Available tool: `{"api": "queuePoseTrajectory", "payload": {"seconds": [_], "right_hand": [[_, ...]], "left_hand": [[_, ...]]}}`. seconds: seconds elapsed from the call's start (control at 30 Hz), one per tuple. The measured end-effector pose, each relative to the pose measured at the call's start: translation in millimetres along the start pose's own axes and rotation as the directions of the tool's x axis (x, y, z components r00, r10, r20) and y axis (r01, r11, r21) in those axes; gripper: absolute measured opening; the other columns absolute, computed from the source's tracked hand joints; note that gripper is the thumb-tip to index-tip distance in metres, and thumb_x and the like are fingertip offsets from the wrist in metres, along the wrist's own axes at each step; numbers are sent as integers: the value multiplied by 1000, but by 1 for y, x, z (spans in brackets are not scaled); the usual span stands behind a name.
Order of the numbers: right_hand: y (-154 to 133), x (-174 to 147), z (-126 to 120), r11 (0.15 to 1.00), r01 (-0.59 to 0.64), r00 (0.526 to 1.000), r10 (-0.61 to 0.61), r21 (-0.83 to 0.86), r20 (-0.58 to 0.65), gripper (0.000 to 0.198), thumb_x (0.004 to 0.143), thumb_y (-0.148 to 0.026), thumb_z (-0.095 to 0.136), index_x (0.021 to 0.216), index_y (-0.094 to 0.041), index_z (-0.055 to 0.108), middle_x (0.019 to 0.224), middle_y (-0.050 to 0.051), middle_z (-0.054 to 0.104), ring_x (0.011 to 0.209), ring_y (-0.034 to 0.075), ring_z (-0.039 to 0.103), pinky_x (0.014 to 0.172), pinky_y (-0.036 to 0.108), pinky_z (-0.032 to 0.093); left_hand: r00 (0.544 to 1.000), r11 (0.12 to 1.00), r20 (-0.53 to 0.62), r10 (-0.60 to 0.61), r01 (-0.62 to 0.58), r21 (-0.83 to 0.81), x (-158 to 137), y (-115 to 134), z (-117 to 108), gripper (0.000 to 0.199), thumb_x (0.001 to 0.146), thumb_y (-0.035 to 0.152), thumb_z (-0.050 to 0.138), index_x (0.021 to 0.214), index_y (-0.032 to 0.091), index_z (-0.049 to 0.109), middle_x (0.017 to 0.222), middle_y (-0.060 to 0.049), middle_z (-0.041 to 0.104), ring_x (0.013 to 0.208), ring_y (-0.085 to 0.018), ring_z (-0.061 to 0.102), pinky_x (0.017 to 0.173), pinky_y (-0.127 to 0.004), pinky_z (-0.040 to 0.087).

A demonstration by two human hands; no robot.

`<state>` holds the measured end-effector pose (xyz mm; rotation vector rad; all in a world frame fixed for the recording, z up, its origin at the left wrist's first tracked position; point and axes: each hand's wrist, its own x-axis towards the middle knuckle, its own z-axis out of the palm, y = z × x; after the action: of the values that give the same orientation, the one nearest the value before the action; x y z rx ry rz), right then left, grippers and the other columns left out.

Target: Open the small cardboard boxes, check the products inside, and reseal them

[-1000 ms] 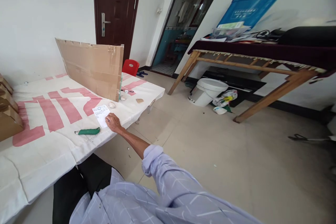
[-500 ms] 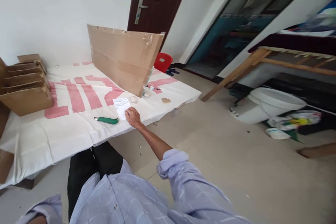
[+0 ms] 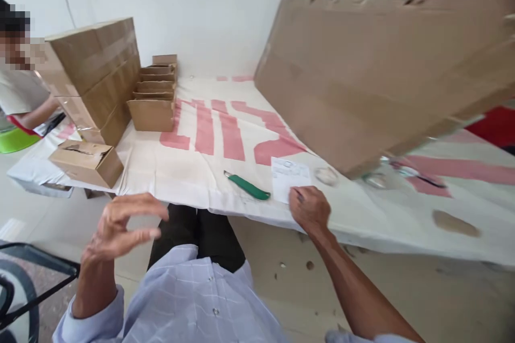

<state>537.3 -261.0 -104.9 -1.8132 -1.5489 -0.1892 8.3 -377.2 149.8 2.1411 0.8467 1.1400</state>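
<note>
On a small sheet of paper (image 3: 287, 174) with faint marks rests my right hand (image 3: 311, 208). Its fingers are curled round a slim dark pen, mostly hidden by the hand. Just left of the paper lies a green utility knife (image 3: 248, 187), its blade end pointing left. My left hand (image 3: 123, 225) is raised in front of the table edge, open and holding nothing, with the thumb apart from the curved fingers. A clear roll of tape (image 3: 325, 176) lies flat beyond the paper.
The cloth-covered table (image 3: 153, 171) bears a large cardboard sheet (image 3: 362, 75), a divided cardboard box (image 3: 152, 115), stacked cartons (image 3: 108, 75) and a small carton (image 3: 86, 161). A brown scrap (image 3: 456, 223) lies at right. Another person (image 3: 24, 91) is at far left.
My view has swung left, bringing the stacked cartons and the other person into sight. My left hand has come up into view, open. My right hand stays on the paper.
</note>
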Motion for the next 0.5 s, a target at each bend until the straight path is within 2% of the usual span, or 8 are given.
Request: {"api": "queuePoseTrajectory", "payload": {"seconds": [0.07, 0.13, 0.23, 0.3, 0.4, 0.5], "right_hand": [[8, -4, 2, 1000, 25, 1000, -24, 18, -15, 23, 88, -37, 54, 73, -25, 66, 82, 16, 70, 80, 31, 61, 79, 45, 51], [11, -7, 3, 999, 37, 999, -36, 39, -31, 23, 88, -37, 54, 71, -26, 66, 80, 17, 69, 78, 33, 61, 76, 48, 51], [11, -7, 3, 997, 50, 997, -47, 63, -53, 23, 86, -40, 55, 69, -29, 64, 79, 16, 69, 76, 35, 62, 72, 50, 51], [10, -6, 4, 995, 58, 996, -53, 77, -66, 24, 86, -42, 54, 68, -30, 64, 79, 16, 69, 76, 36, 64, 70, 51, 51], [13, -5, 5, 993, 81, 994, -75, 88, -75, 23, 85, -43, 54, 68, -30, 64, 79, 16, 70, 75, 37, 64, 70, 52, 52], [17, -5, 5, 991, 100, 993, -94, 91, -70, 24, 87, -42, 55, 71, -29, 66, 81, 17, 72, 76, 36, 64, 74, 52, 53]], "left_hand": [[980, 987, -183, -80, 103, 122, 0, -18, -10, 18, 101, 42, 82, 103, 24, 88, 95, -9, 85, 86, -23, 81, 80, -36, 65], [933, 949, -335, -129, 214, 230, -6, -36, -18, 14, 98, 37, 83, 98, 23, 86, 97, -7, 85, 85, -21, 79, 78, -33, 64], [868, 898, -471, -156, 323, 298, -21, -58, -25, 17, 96, 39, 79, 98, 23, 85, 101, -7, 85, 89, -21, 79, 78, -33, 64], [802, 876, -574, -166, 388, 288, -28, -71, -32, 21, 94, 42, 78, 102, 23, 84, 107, -7, 83, 96, -22, 79, 81, -34, 66], [638, 826, -756, -147, 499, 261, -31, -94, -60, 29, 88, 43, 79, 108, 22, 82, 116, -8, 78, 106, -25, 77, 87, -39, 68], [436, 732, -891, -129, 648, 211, -33, -123, -113, 39, 83, 40, 81, 116, 18, 79, 131, -12, 70, 120, -31, 74, 95, -47, 68]]}}
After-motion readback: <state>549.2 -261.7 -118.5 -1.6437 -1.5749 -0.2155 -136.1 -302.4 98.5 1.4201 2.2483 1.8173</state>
